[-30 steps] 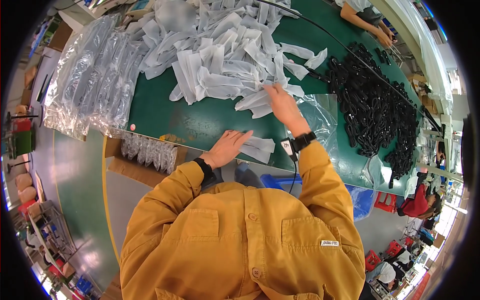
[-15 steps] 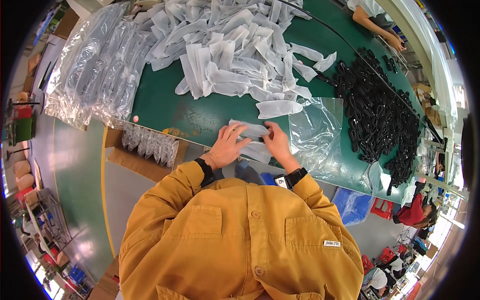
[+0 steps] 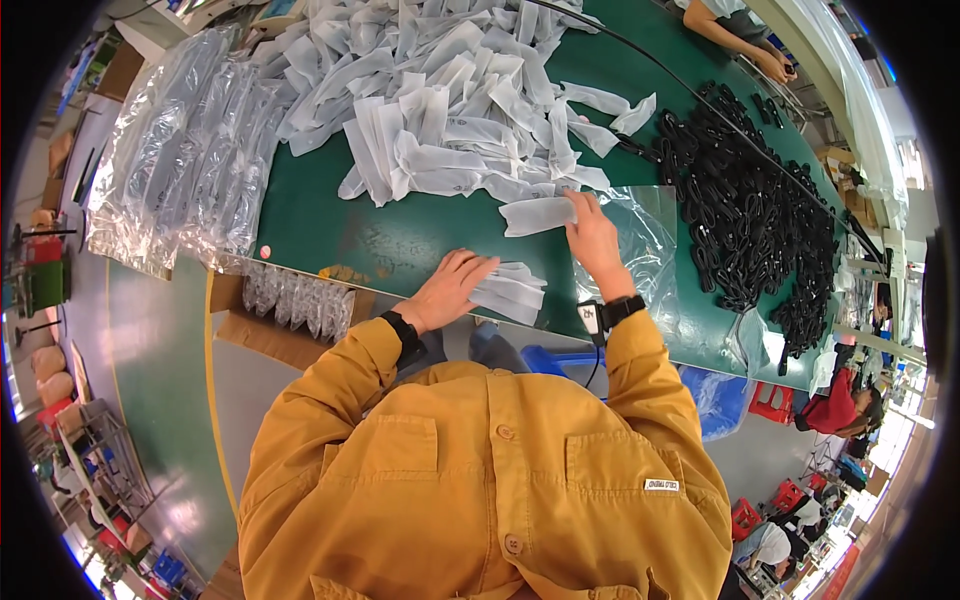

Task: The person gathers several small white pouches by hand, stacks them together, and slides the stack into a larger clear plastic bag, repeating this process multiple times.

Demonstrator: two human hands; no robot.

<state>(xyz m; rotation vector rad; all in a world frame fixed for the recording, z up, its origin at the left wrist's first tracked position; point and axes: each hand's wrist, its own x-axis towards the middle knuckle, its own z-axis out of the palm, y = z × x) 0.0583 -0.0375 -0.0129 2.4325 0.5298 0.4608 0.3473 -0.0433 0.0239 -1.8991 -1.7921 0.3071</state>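
Note:
At the table's near edge my left hand (image 3: pixel 445 292) lies with fingers stretched out over the left end of a few frosted white pouches (image 3: pixel 512 292), stacked side by side. Further right and farther out, my right hand (image 3: pixel 598 242) has its fingers closed on the right end of a single frosted pouch (image 3: pixel 538 216). What is inside that pouch is hard to see. Just beyond it spreads a big heap of similar frosted pouches (image 3: pixel 440 110). A flat clear plastic bag (image 3: pixel 640 260) lies under and beside my right hand.
Black coiled cables (image 3: pixel 740 210) are piled on the right of the green table (image 3: pixel 325 200). Filled clear bags (image 3: pixel 180 150) lie at the left. An open carton (image 3: pixel 270 325) with wrapped items stands below the near edge. A person's arm (image 3: pixel 735 40) shows at the far right.
My right hand has left the stacked pouches and moved out and right to the single pouch, closing on its end. My left hand stays at the stack, its fingers now flatter.

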